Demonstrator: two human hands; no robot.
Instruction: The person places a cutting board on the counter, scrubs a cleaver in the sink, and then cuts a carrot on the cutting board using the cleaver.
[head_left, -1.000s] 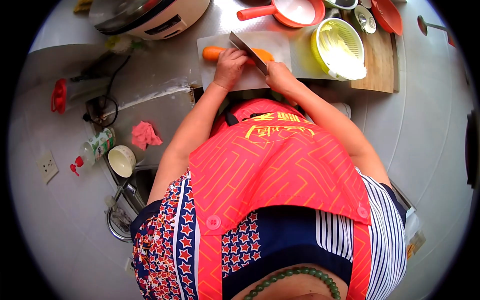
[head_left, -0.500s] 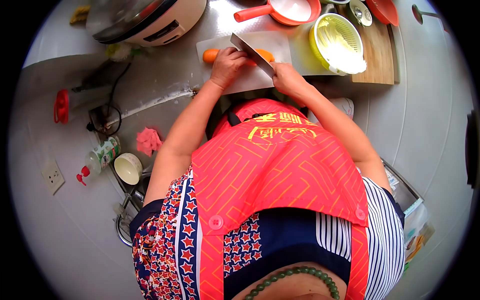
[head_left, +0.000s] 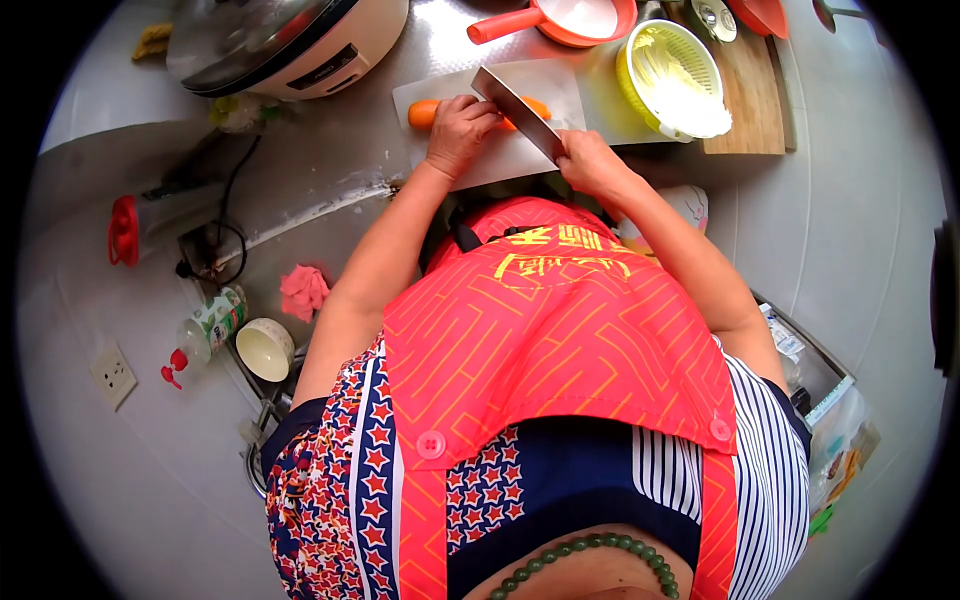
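Note:
An orange carrot (head_left: 422, 114) lies across the white cutting board (head_left: 450, 85). My left hand (head_left: 463, 132) is closed on its middle, fingers bent close to the blade and hiding part of the carrot. In my right hand (head_left: 590, 162) is a broad kitchen knife (head_left: 518, 112), its handle covered by my fingers. The blade slants across the carrot beside my left fingertips, and the carrot's right end shows beyond it. Whether the edge is in the carrot or above it, I cannot tell.
Right of the board stand a yellow-green colander (head_left: 636, 90) with pale shreds and a wooden board (head_left: 745, 100). A red-handled pan (head_left: 590, 35) sits behind. A rice cooker (head_left: 320, 60) is at the back left. Near the sink are a bowl (head_left: 265, 350), a pink cloth (head_left: 303, 292) and a bottle (head_left: 215, 325).
My right hand and the knife have shifted slightly to the right and towards me. My left hand stays on the carrot, and the view has moved a little.

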